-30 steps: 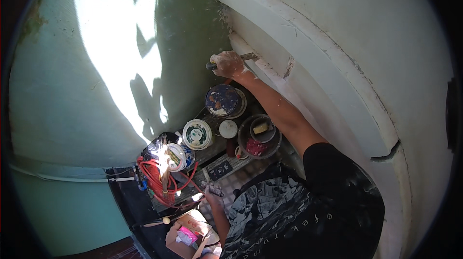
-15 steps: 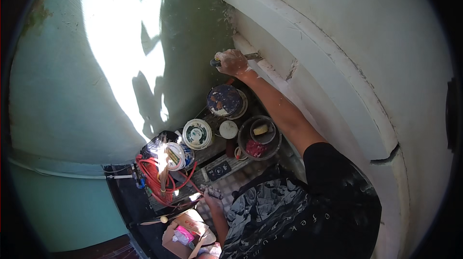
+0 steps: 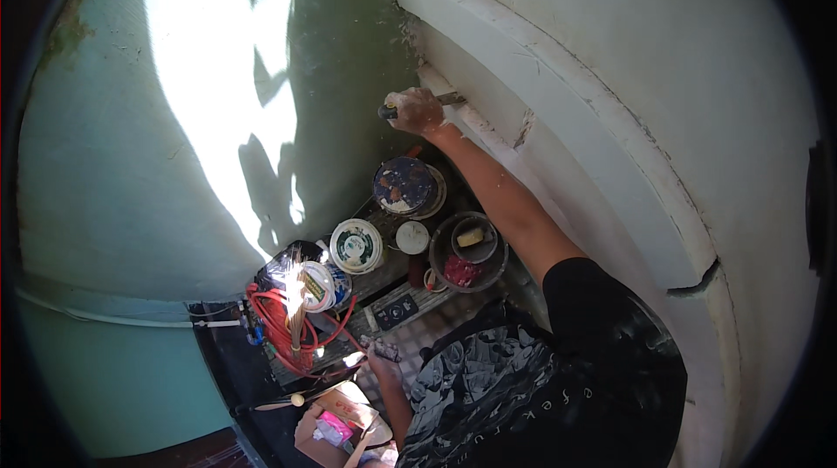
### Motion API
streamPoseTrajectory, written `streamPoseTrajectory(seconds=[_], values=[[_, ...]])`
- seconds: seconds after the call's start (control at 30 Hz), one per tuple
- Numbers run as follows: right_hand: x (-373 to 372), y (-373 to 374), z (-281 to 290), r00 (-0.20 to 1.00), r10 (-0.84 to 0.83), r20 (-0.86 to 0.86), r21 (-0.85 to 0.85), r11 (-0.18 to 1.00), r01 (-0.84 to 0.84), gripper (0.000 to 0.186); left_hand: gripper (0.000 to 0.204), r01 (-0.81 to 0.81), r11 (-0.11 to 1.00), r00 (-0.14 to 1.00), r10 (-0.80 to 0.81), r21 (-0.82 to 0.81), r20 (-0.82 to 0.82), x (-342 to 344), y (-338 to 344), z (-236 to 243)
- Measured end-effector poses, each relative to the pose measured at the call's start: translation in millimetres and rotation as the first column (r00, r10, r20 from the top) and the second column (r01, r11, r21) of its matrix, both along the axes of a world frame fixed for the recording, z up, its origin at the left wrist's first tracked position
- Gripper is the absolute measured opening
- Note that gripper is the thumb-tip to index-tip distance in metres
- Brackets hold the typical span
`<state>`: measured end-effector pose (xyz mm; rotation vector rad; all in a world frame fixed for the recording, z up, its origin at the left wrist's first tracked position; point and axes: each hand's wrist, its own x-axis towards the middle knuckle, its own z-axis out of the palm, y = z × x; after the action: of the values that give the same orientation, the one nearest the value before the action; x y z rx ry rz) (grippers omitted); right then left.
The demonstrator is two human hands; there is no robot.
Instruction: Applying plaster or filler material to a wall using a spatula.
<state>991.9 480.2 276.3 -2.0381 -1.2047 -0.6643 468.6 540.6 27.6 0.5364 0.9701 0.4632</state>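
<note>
The scraper (image 3: 388, 111) has a black handle touched with yellow; chalky white smears the right hand (image 3: 415, 110) around it. The wall (image 3: 96, 171) is pale green, streaked brown at upper left and blazing white in sunlight; the curved ledge (image 3: 540, 49) is off-white. On the weathered grey planks (image 3: 436, 300), the dark blue bucket lid (image 3: 403, 182) is blotched white and rust, the tub lid (image 3: 356, 245) is white printed green, the sponge (image 3: 471, 238) yellow, the cloth (image 3: 459, 271) crimson. Toward their left end, the hose (image 3: 268, 320) is orange-red. The black shirt (image 3: 602, 302) carries a grey-white leafy pattern.
</note>
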Motion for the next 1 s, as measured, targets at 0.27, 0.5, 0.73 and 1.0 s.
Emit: streamPoseTrajectory(seconds=[0.27,0.5,0.73,1.0], values=[[2,3,2,1.000,-0.025,0.008,-0.027,0.999,0.025,0.017,0.010,-0.140,0.989,0.988,0.142,-0.036,0.065,-63,15,-83],[-47,-24,17,0.994,0.058,-0.097,0.084,0.995,-0.050,0.009,0.014,-0.190,0.978,0.969,0.172,-0.085,-0.178,-3,-13,16],[-185,-111,30,0.907,0.241,-0.346,0.408,0.909,-0.086,0.019,0.035,0.378,0.891,0.921,-0.334,0.252,-0.201,71,-28,89],[-247,-220,28,0.881,0.072,-0.468,0.325,0.941,0.096,0.019,0.052,0.360,-0.248,0.594,-0.682,0.899,-0.426,240,-70,181]])
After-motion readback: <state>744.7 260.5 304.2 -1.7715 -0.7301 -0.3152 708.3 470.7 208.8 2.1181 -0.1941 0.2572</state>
